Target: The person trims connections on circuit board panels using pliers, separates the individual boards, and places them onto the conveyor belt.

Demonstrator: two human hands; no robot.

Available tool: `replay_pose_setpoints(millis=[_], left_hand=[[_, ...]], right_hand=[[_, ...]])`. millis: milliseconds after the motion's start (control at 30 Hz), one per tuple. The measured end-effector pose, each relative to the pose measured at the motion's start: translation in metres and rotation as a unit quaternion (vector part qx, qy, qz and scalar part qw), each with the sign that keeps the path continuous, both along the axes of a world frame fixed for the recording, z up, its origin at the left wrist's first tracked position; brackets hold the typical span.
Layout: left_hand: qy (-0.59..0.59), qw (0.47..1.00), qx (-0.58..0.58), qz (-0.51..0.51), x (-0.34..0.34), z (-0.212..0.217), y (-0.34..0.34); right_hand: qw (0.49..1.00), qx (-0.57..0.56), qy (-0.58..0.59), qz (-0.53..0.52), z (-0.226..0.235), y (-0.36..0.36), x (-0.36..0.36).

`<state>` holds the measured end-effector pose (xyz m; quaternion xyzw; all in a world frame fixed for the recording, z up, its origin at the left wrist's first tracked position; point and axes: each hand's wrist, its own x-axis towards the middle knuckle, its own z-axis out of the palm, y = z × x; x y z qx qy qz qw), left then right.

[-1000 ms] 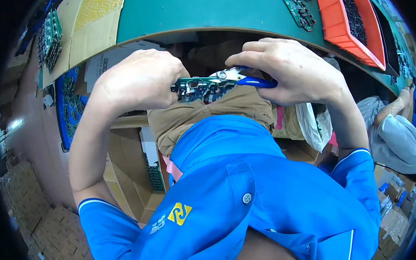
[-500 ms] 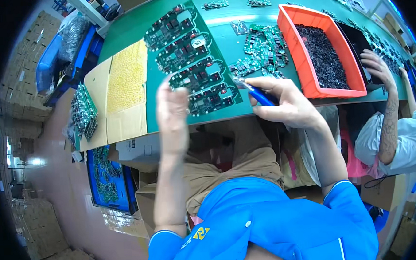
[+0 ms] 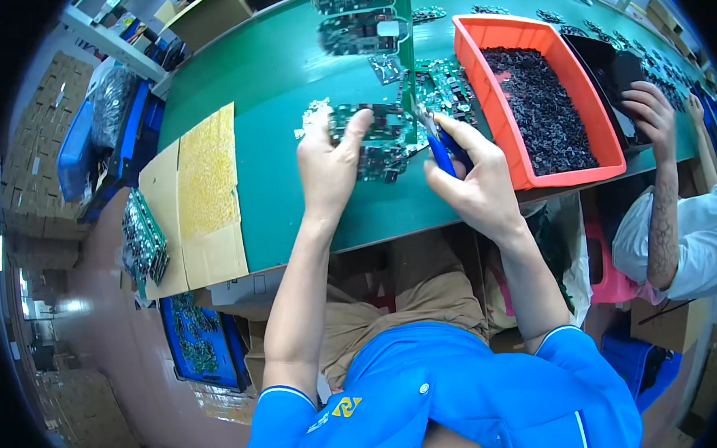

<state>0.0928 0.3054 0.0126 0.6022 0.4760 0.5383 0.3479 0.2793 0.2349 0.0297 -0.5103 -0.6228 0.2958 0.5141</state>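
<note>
Green panel (image 3: 357, 34) now over table (image 3: 270, 91)

Green-topped workbench (image 3: 272, 204) — reddish floor (image 3: 109, 338) with bright glare (image 3: 73, 305) — stacked brown cartons (image 3: 40, 143) at left

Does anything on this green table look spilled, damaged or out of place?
Nothing looks clearly spilled or damaged. The small circuit boards left of the red bin look somewhat untidy: they lie jumbled and overlapping.

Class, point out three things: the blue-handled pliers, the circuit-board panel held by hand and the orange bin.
Blue-handled pliers (image 3: 442, 155): head view, on a blue handle.
Circuit-board panel (image 3: 359, 33): head view, on an upper board section.
Orange bin (image 3: 509, 135): head view, on its left wall.
</note>
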Motion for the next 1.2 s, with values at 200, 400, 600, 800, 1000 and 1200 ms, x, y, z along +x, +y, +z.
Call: replay_pose_setpoints(millis=[200,400,600,800,1000,1200], left_hand=[[0.294,0.923,0.201,0.149,-0.009,0.0,0.022],[-0.334,0.935,-0.084,-0.08,-0.03,0.046,0.02],[-0.301,0.953,-0.046,-0.001,-0.021,0.043,0.002],[-0.306,0.951,-0.053,-0.003,-0.013,0.035,-0.025],[-0.176,0.983,0.029,0.048,-0.021,0.028,-0.035],[0.055,0.978,0.161,0.117,-0.041,0.046,-0.064]], right_hand=[[0.991,-0.1,0.067,0.062,-0.007,-0.01,0.015],[0.951,-0.203,0.098,0.213,0.004,-0.017,0.016],[0.953,-0.17,0.114,0.225,0.003,-0.004,0.019],[0.935,-0.203,0.126,0.263,0.011,0.013,0.012],[0.94,-0.222,0.084,0.247,0.005,0.01,0.003],[0.995,0.032,-0.088,0.03,0.014,0.001,-0.029]])
